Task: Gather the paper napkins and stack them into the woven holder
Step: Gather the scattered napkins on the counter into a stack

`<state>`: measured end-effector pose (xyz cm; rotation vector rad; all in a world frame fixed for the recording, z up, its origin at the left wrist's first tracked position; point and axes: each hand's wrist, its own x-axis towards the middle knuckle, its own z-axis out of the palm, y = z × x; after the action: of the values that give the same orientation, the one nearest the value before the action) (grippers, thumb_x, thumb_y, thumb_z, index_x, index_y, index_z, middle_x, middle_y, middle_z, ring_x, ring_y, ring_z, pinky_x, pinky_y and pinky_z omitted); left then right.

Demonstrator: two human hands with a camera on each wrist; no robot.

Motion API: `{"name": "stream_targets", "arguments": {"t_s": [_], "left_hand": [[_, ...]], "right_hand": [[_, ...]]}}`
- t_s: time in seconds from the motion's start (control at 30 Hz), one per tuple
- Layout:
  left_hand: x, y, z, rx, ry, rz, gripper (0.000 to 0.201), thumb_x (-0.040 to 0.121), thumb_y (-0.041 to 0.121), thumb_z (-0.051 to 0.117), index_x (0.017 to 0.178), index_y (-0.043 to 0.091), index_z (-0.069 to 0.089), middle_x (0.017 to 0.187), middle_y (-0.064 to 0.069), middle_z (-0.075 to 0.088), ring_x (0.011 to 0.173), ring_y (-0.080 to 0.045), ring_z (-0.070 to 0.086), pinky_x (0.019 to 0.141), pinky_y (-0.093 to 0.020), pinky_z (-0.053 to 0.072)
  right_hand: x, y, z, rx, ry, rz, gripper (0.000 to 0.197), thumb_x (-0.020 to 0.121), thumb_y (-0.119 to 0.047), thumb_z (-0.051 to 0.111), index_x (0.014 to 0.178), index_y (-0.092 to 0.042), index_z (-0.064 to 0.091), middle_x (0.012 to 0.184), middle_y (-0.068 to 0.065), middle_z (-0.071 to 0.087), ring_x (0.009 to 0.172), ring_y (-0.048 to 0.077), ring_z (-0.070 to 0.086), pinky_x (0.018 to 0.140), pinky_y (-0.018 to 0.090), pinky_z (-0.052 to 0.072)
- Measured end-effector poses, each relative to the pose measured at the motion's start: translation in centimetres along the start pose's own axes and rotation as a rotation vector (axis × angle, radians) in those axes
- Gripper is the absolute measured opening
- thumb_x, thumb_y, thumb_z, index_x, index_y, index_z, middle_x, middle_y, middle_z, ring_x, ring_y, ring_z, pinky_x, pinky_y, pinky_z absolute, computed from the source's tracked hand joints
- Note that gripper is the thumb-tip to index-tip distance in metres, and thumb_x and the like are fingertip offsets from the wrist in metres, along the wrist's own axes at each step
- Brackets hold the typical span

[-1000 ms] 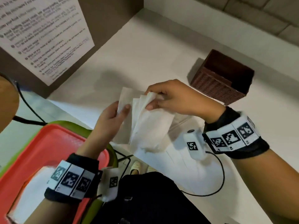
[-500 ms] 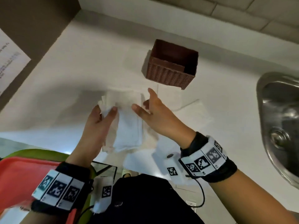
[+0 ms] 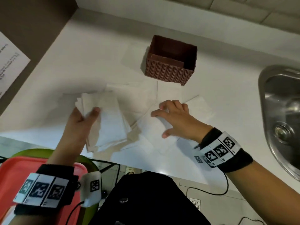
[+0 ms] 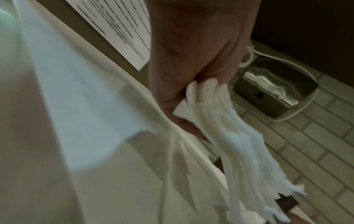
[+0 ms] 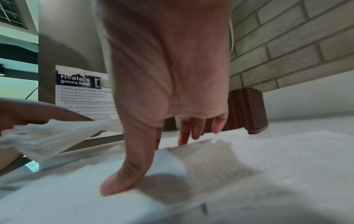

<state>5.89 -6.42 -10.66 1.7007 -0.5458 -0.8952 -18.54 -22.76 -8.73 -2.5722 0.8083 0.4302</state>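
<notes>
My left hand [image 3: 87, 115] pinches a fanned stack of white paper napkins [image 3: 108, 122] by its left edge, thumb on top, just above the counter. In the left wrist view the napkin stack [image 4: 239, 144] hangs from my left hand [image 4: 191, 84]. My right hand [image 3: 162, 120] is spread over a loose napkin [image 3: 149, 132] lying flat on the counter. The thumb [image 5: 122, 178] and fingertips [image 5: 184, 136] touch that napkin [image 5: 206, 160], whose edge curls up between them. More loose napkins [image 3: 134, 98] lie overlapping behind. The brown woven holder [image 3: 170, 73] stands upright beyond them, nothing showing inside.
A steel sink [image 3: 282, 111] is set into the counter at the right. A red tray [image 3: 14, 169] on a green rim sits off the counter's front edge at lower left. A printed notice [image 3: 9, 59] hangs on the brown wall at left. A tiled wall runs behind.
My right hand has left the held stack and moved right and down onto a loose napkin on the counter. The left hand keeps the stack. The head view has tilted toward the holder and sink.
</notes>
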Motion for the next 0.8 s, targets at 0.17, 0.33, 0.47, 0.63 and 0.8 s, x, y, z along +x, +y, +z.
{"name": "stream_targets", "arguments": {"t_s": [0.17, 0.33, 0.47, 0.63, 0.8], "left_hand": [[0.0, -0.7, -2.0, -0.086, 0.128, -0.023, 0.016, 0.098, 0.019, 0.056, 0.113, 0.022, 0.062, 0.095, 0.004, 0.069, 0.080, -0.010, 0.065, 0.066, -0.024, 0.049], [-0.5, -1.5, -2.7, -0.106, 0.166, -0.040, 0.018, 0.097, 0.020, 0.057, 0.115, 0.023, 0.062, 0.094, 0.005, 0.070, 0.074, -0.004, 0.067, 0.060, -0.017, 0.052], [-0.6, -1.7, -2.8, -0.140, 0.187, -0.061, 0.012, 0.097, 0.019, 0.058, 0.104, 0.027, 0.064, 0.095, 0.005, 0.071, 0.079, -0.005, 0.069, 0.068, -0.024, 0.053], [-0.5, -2.1, -3.2, -0.139, 0.177, -0.077, 0.017, 0.097, 0.022, 0.059, 0.113, 0.023, 0.064, 0.097, 0.000, 0.072, 0.090, -0.019, 0.068, 0.077, -0.034, 0.052], [-0.3, -1.8, -2.7, -0.130, 0.128, -0.076, 0.027, 0.097, 0.022, 0.058, 0.123, 0.016, 0.061, 0.102, -0.002, 0.071, 0.092, -0.019, 0.067, 0.076, -0.032, 0.051]], "right_hand": [[1.1, 0.0, -0.5, -0.136, 0.018, -0.156, 0.053, 0.064, -0.040, 0.079, 0.111, -0.029, 0.056, 0.113, -0.009, 0.039, 0.113, 0.018, 0.029, 0.086, 0.031, 0.018], [1.2, -0.7, -0.9, -0.045, -0.061, -0.218, 0.028, 0.080, -0.032, 0.071, 0.104, -0.023, 0.060, 0.097, -0.010, 0.061, 0.092, 0.008, 0.026, 0.080, 0.031, 0.021], [-1.1, -0.1, -3.9, 0.484, 0.135, -0.090, 0.017, 0.085, -0.029, 0.069, 0.082, -0.018, 0.057, 0.072, -0.016, 0.055, 0.072, 0.003, 0.046, 0.070, 0.019, 0.035], [-2.9, 1.5, -3.4, 1.067, 0.224, 0.201, 0.021, 0.090, -0.011, 0.062, 0.109, -0.010, 0.054, 0.066, -0.013, 0.063, 0.063, 0.004, 0.054, 0.060, 0.019, 0.039], [-2.1, 1.6, 0.8, 0.843, 0.147, 0.415, 0.043, 0.089, -0.026, 0.064, 0.128, -0.019, 0.048, 0.096, 0.012, 0.071, 0.079, 0.017, 0.066, 0.078, 0.031, 0.052]]}}
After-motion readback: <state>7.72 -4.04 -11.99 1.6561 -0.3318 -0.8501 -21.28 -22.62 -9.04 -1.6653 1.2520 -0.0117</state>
